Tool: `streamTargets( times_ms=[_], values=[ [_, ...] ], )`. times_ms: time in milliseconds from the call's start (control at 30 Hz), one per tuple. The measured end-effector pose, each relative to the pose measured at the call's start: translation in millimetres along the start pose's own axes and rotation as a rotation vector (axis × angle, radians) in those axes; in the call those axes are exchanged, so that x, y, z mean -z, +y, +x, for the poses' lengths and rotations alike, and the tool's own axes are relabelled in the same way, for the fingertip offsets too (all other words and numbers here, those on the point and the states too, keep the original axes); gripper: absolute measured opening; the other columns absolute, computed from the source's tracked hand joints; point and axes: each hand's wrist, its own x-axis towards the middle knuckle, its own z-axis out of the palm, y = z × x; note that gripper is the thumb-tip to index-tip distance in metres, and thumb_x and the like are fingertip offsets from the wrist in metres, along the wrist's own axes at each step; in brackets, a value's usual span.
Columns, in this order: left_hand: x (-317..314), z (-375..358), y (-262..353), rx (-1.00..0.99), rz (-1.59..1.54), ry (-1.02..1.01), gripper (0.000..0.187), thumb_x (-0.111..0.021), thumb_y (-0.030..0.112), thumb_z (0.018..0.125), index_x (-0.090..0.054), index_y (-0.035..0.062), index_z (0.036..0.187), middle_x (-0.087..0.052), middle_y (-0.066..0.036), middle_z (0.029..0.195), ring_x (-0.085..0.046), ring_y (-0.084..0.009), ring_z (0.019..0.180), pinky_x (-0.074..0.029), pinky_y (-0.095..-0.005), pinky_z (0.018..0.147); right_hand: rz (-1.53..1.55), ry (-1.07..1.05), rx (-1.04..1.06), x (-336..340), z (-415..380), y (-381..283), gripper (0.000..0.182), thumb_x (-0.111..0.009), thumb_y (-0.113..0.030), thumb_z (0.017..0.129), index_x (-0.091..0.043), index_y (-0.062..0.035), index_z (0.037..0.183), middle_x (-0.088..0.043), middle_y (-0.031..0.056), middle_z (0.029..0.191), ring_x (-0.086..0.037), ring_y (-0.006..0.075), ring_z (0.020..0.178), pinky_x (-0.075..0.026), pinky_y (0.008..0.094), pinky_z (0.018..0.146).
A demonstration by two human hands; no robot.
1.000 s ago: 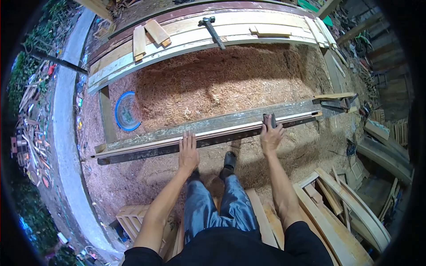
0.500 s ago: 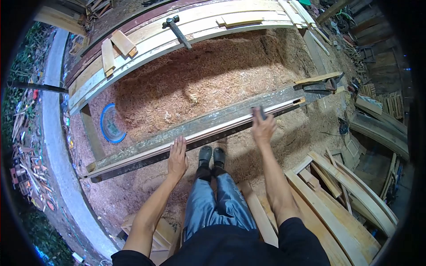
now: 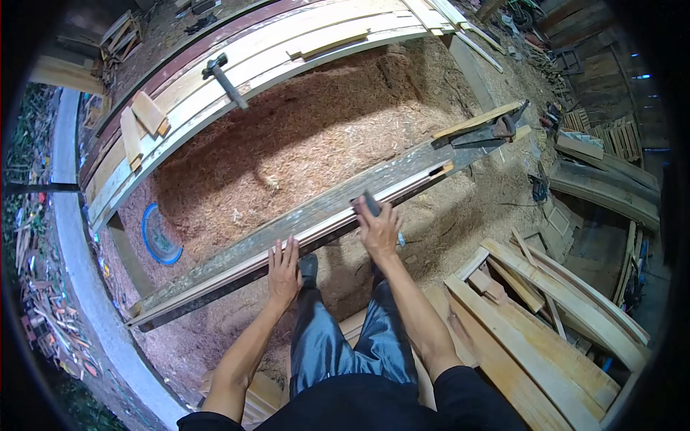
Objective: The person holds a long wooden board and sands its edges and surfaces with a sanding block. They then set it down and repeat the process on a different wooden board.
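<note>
Standing over a long pale wooden strip [image 3: 316,224] that is lying along the near edge of a long weathered grey beam [image 3: 287,215], the person is looking down at both bare hands. The left hand [image 3: 284,271] is resting flat on the strip, fingers spread and straight, closed on nothing. The right hand [image 3: 379,228] is pressing down farther along the strip toward its notched end, its fingers curled around a small dark block [image 3: 370,203] that is sitting on top of the wood; what the block is made of cannot be told. Strip and beam are running together on a slant from lower left to upper right, above ground covered in reddish-brown sawdust [image 3: 302,136]. The person's legs in shiny blue-grey trousers [image 3: 345,337] and dark shoes are showing just below the beam.

Beyond the sawdust, a wide bench of pale planks [image 3: 273,50] is stretching across the top, with a dark-headed hammer [image 3: 224,79] lying on it and two short pale offcuts [image 3: 140,122] near its left end. A round blue-rimmed lid [image 3: 158,233] is lying in the sawdust at left. Curved pale wooden boards [image 3: 546,309] are stacked at right, well apart from the hands.
</note>
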Motion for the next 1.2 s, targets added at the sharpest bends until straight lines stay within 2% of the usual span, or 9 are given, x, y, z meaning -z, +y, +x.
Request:
streamTargets(
  times_ms=[233, 333, 400, 433, 567, 800, 900, 967, 1200],
  values=[
    [-32, 112, 105, -0.129, -0.099, 0.130, 0.062, -0.060, 0.000, 0.079, -0.046, 0.0025, 0.140, -0.046, -0.014, 0.144, -0.043, -0.0377, 0.129, -0.034, -0.0476, 0.111, -0.131, 0.026, -0.264, 39, 85, 164, 0.045, -0.064, -0.029, 0.092, -0.054, -0.0370, 0.135, -0.051, 0.0191, 0.111, -0.051, 0.0346, 0.102, -0.040, 0.0531, 0.090],
    [-40, 150, 135, -0.142, -0.162, 0.202, 0.051, -0.065, -0.001, 0.080, -0.057, 0.0059, 0.130, -0.058, -0.015, 0.119, -0.054, -0.0340, 0.108, -0.045, -0.0438, 0.094, -0.080, -0.088, -0.281, 34, 87, 171, 0.052, -0.062, -0.030, 0.093, -0.048, -0.0361, 0.142, -0.048, 0.0200, 0.108, -0.046, 0.0320, 0.098, -0.040, 0.0483, 0.088],
    [-29, 166, 162, -0.018, -0.303, 0.226, 0.039, -0.067, 0.001, 0.081, -0.063, 0.0055, 0.119, -0.060, -0.014, 0.106, -0.056, -0.0325, 0.099, -0.047, -0.0432, 0.086, 0.020, 0.052, -0.235, 35, 63, 143, 0.044, -0.061, -0.030, 0.094, -0.055, -0.0203, 0.136, -0.048, 0.0191, 0.102, -0.047, 0.0279, 0.090, -0.045, 0.0424, 0.080],
    [-30, 171, 164, -0.030, -0.310, 0.233, 0.036, -0.067, 0.002, 0.081, -0.063, 0.0049, 0.117, -0.060, -0.014, 0.106, -0.056, -0.0328, 0.098, -0.047, -0.0434, 0.084, 0.113, 0.025, -0.234, 40, 57, 122, 0.044, -0.061, -0.028, 0.093, -0.055, -0.0214, 0.136, -0.049, 0.0188, 0.101, -0.048, 0.0271, 0.090, -0.044, 0.0425, 0.079],
    [-24, 175, 154, -0.046, -0.319, 0.235, 0.019, -0.068, 0.006, 0.084, -0.066, 0.0026, 0.103, -0.062, -0.013, 0.098, -0.059, -0.0326, 0.090, -0.049, -0.0410, 0.077, 0.103, -0.099, 0.199, 17, 29, 106, 0.057, -0.064, -0.018, 0.090, -0.046, -0.0307, 0.143, -0.052, 0.0186, 0.101, -0.050, 0.0295, 0.091, -0.043, 0.0484, 0.079],
    [-11, 140, 107, -0.005, -0.304, 0.217, 0.018, -0.070, 0.009, 0.083, -0.068, 0.0024, 0.099, -0.064, -0.011, 0.093, -0.060, -0.0300, 0.087, -0.050, -0.0398, 0.076, -0.008, 0.114, -0.164, 27, 53, 118, 0.059, -0.064, -0.024, 0.091, -0.042, -0.0326, 0.145, -0.051, 0.0199, 0.102, -0.050, 0.0311, 0.091, -0.043, 0.0470, 0.078],
    [-7, 119, 91, 0.037, -0.281, 0.245, 0.021, -0.070, 0.009, 0.082, -0.067, 0.0030, 0.102, -0.064, -0.011, 0.096, -0.059, -0.0307, 0.090, -0.049, -0.0397, 0.077, 0.103, -0.044, 0.163, 15, 29, 69, 0.059, -0.064, -0.027, 0.092, -0.041, -0.0331, 0.146, -0.050, 0.0208, 0.102, -0.049, 0.0315, 0.093, -0.042, 0.0496, 0.079],
    [-2, 104, 75, 0.053, -0.268, 0.223, 0.024, -0.070, 0.009, 0.082, -0.067, 0.0038, 0.105, -0.063, -0.011, 0.099, -0.059, -0.0310, 0.092, -0.049, -0.0398, 0.079, 0.206, -0.277, 0.092, 7, 41, 82, 0.058, -0.064, -0.027, 0.092, -0.043, -0.0330, 0.146, -0.051, 0.0214, 0.104, -0.049, 0.0325, 0.093, -0.041, 0.0499, 0.083],
    [4, 46, 17, 0.070, -0.239, 0.302, 0.025, -0.071, 0.010, 0.081, -0.067, 0.0063, 0.106, -0.065, -0.008, 0.103, -0.060, -0.0283, 0.094, -0.050, -0.0389, 0.080, -0.158, 0.100, -0.022, 10, 48, 100, 0.059, -0.065, -0.026, 0.091, -0.043, -0.0338, 0.146, -0.049, 0.0205, 0.109, -0.048, 0.0331, 0.096, -0.037, 0.0486, 0.082]
  ],
)
